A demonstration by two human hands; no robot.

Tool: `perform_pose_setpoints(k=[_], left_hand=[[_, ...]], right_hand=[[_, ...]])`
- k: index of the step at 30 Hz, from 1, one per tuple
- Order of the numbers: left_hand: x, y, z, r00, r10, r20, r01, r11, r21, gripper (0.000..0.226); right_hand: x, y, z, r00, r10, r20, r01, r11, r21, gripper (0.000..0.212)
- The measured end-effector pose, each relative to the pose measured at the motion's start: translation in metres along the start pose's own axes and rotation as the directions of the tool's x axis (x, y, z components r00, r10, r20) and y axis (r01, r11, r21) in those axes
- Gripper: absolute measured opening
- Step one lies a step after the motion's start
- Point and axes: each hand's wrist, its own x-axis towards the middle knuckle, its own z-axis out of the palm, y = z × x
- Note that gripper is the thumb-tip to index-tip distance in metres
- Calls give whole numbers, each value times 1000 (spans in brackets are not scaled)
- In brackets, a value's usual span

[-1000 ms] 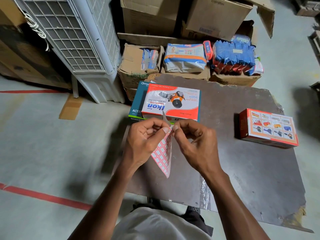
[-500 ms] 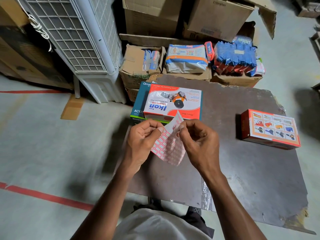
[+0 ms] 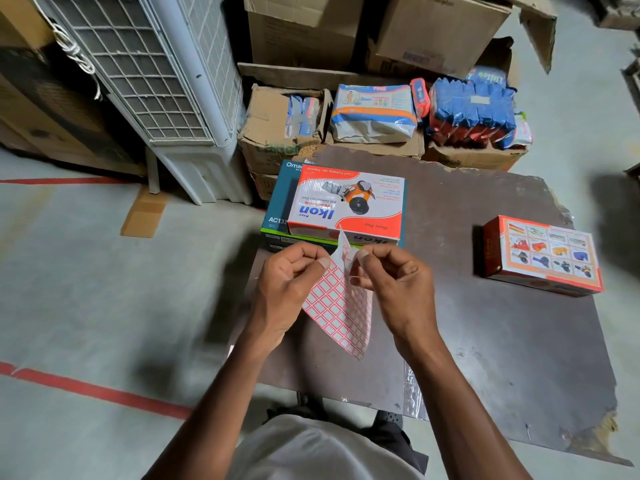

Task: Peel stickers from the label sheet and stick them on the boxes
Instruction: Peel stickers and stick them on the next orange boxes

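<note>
From the head view, my one camera, the label sheet has swung since a second ago: it hung edge-on and narrow then, half a second ago it was turned flat toward me, and now it hangs as a diamond with its top corner lifted up over the near edge of the red Ikon box. I read that as the peel being worked at the top corner; no sticker is free yet that I can see, and none shows on either box.

My left hand sits at 9 o'clock of the sheet, curled, thumb and forefinger pinched shut on the sheet's upper left edge. My right hand is at 3 o'clock, its fingers also closed, thumb tip pressed at the top corner; whether it has a single sticker or only the sheet edge is too small to tell.

The sheet is held in the air over the dark board. The Ikon box lies at 12 o'clock, stacked on a teal box. The second red box lies well apart at 2 o'clock.
</note>
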Motion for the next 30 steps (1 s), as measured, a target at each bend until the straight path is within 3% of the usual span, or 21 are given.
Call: perform_pose_setpoints(k=[23,26,30], left_hand=[[9,-17,14,998,10,-62,-9,1000,14,11],[15,-25,9,997,-42,-59,40,999,-30,6],[32,-67,-3,968,-244,-56,238,967,-89,8]], right_hand=[[1,2,14,996,-80,-33,76,993,-95,10],[3,3,13,999,-27,-34,26,999,-35,12],[10,16,8,996,75,-50,-77,996,-36,12]])
